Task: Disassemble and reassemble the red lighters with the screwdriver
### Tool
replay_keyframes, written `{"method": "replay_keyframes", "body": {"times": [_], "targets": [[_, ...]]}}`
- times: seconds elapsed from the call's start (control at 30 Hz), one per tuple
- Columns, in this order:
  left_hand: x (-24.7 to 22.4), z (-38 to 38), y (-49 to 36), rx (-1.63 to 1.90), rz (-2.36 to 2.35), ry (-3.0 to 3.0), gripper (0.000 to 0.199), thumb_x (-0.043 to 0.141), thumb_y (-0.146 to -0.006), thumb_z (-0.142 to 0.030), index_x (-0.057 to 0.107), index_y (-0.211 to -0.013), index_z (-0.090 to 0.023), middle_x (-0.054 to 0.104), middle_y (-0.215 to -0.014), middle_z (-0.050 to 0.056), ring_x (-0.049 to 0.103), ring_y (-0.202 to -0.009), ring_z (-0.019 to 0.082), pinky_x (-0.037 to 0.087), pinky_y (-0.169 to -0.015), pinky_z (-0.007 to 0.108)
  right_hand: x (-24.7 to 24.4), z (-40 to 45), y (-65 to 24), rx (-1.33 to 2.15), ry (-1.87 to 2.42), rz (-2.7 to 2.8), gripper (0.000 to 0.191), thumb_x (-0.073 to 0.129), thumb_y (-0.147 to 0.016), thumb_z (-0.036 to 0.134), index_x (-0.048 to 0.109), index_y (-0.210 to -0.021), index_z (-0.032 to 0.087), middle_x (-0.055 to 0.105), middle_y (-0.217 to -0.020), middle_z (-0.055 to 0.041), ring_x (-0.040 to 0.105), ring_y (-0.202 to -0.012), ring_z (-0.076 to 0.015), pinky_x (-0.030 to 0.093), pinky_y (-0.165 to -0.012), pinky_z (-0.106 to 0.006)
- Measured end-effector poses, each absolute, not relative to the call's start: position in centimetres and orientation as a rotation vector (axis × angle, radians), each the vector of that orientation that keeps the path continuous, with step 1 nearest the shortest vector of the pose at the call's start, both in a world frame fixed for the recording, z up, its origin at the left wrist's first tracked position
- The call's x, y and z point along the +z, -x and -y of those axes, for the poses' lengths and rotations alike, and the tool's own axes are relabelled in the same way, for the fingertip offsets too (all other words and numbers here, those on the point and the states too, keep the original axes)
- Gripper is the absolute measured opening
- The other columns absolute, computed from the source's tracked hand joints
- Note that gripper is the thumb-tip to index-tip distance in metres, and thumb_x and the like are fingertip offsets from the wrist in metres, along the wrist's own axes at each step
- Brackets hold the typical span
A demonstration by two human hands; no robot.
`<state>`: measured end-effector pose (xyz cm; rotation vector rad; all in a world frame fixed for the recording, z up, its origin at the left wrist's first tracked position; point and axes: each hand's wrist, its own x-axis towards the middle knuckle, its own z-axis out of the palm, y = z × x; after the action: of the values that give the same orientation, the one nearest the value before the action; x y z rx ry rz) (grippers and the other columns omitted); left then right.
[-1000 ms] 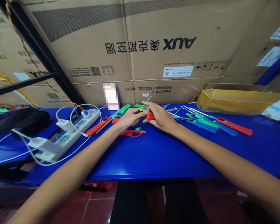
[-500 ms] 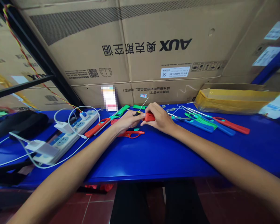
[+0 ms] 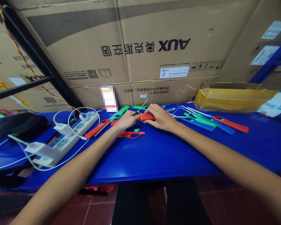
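My left hand [image 3: 126, 121] is closed around a small screwdriver with a black and yellow handle; its thin metal shaft [image 3: 143, 105] points up and to the right. In my closed right hand [image 3: 160, 117] is a red lighter handle [image 3: 147, 117], its left end close to my left fingers. Whether the two touch I cannot tell. Below my left hand lies a red lighter casing [image 3: 133, 134] with a trigger loop, beside a small teal part [image 3: 137, 130]. A red and green long lighter [image 3: 105, 122] rests to the left. Fingers hide parts of both held things.
Several blue, green and red lighter pieces [image 3: 201, 124] with metal tubes lie to the right. A white power strip [image 3: 69, 137] with chargers and cables stands at left. A phone [image 3: 109, 99] leans on the large carton [image 3: 135, 68]. A yellow-taped box [image 3: 234, 99] sits at back right.
The red lighter handle has moved left in my right hand and now shows longer and level. My left hand keeps the screwdriver. The whole view has shifted slightly.
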<state>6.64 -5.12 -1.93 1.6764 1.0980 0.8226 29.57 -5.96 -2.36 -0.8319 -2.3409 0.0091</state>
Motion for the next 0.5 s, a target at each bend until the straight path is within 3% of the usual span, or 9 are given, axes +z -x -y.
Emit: {"method": "replay_keyframes", "body": {"times": [0.2, 0.5], "targets": [[-1.7, 5.0, -6.2, 0.758, -1.083, -1.674, 0.036, 0.066, -0.094, -0.042, 0.076, -0.076, -0.014, 0.032, -0.044, -0.006, 0.022, -0.041, 0.008, 0.015, -0.043, 0.028, -2.6, 5.3, -30.4, 0.043, 0.908, 2.384, 0.023, 0.069, -0.099, 0.041, 0.055, -0.106, 0.024, 0.064, -0.107, -0.0068, 0.063, -0.091, -0.0241, 0.05, -0.078, -0.038], [-2.0, 4.2, -5.4, 0.74, -1.053, -1.57, 0.033, 0.071, -0.087, -0.043, 0.076, -0.072, -0.013, 0.031, -0.04, -0.006, 0.019, -0.037, 0.007, 0.012, -0.04, 0.027, -2.8, 5.2, -30.6, 0.029, 1.081, 2.405, 0.032, 0.058, -0.103, 0.053, 0.054, -0.114, 0.023, 0.071, -0.107, -0.0099, 0.066, -0.081, -0.0255, 0.046, -0.069, -0.039]]}}
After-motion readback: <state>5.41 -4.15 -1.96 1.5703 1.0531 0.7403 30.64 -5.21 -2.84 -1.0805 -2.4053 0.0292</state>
